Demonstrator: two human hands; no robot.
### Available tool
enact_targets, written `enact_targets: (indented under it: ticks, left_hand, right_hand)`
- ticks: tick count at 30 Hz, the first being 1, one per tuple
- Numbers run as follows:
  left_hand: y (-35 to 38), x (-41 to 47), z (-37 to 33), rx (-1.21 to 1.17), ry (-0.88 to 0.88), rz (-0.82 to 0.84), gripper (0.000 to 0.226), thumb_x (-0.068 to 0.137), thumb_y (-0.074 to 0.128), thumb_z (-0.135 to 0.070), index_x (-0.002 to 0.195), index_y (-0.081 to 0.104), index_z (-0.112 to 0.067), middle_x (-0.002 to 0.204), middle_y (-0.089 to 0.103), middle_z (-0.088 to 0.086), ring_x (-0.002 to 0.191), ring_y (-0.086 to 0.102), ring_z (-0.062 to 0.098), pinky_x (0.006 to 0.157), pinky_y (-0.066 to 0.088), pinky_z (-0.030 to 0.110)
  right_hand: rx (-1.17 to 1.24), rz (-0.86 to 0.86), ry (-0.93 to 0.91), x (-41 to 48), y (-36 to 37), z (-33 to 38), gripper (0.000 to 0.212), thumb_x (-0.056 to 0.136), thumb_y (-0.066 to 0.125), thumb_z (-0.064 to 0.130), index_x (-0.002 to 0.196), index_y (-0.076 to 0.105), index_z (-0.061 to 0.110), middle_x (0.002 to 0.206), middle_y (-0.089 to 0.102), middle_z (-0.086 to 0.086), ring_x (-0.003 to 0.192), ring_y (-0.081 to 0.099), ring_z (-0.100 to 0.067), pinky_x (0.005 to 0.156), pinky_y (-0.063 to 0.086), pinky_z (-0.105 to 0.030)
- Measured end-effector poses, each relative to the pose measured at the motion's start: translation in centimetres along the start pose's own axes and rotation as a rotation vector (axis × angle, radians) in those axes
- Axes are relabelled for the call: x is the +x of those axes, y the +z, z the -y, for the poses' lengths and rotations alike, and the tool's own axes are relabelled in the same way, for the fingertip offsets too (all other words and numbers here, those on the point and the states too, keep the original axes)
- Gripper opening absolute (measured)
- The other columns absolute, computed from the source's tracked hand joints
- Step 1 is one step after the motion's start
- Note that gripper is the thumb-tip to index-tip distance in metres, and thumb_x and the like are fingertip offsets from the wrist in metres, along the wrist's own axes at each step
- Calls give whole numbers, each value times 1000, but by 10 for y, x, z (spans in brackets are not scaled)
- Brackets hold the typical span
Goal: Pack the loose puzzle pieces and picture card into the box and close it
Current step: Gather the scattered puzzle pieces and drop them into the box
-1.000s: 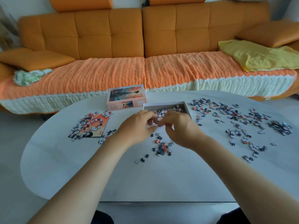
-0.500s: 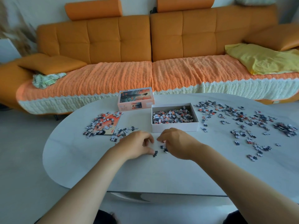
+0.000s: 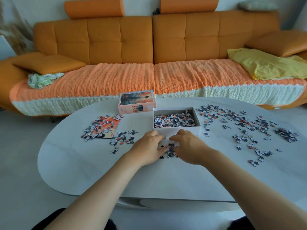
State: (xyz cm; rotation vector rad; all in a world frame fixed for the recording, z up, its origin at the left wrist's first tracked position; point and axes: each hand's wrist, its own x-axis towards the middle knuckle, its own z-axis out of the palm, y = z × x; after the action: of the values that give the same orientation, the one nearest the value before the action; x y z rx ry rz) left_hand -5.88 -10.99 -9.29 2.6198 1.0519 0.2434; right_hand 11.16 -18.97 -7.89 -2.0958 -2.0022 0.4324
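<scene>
Orange tufted sofa (image 3: 149, 39), yellow cloth (image 3: 265, 65), white box (image 3: 176, 131), orange-black-white puzzle pieces (image 3: 174, 121), pale grey table (image 3: 116, 176)

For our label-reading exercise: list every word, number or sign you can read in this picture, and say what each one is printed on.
Nothing here can be read with certainty.
Pink cardboard box lid, front side: small print at the left and large pale characters at the right, both too blurred to read.
Orange picture card: artwork only, no print visible.
Open white box and white oval table: no markings visible.

Orange sofa (image 3: 149, 40), yellow cloth (image 3: 265, 65)
</scene>
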Motion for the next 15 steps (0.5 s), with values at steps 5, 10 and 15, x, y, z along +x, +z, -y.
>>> enact_targets:
  ticks: [5,10,15]
  left_hand:
    - [-1,1,-8,111,-40,106,53,94,44,-56,139,45,-29,121,37,-4,123,31,16,92,45,40]
    - [-15,-2,-7,-75,-15,175,46,86,63,-51,129,56,-35,109,42,-11,109,47,10,85,42,28]
    - [-16,-9,-5,-88,29,178,49,83,73,-39,129,57,-33,108,47,-12,93,50,5,76,38,21]
  right_hand:
    - [-32,55,39,3,-6,0,37,90,44,18,123,62,20,116,48,-5,112,48,-25,94,45,-40]
    - [-8,184,16,0,-28,-4,34,85,51,15,114,67,24,113,56,5,103,56,-17,87,49,-28]
    - [3,180,3,-3,-29,-8,29,75,78,29,102,69,21,96,63,10,85,57,-9,64,41,-14]
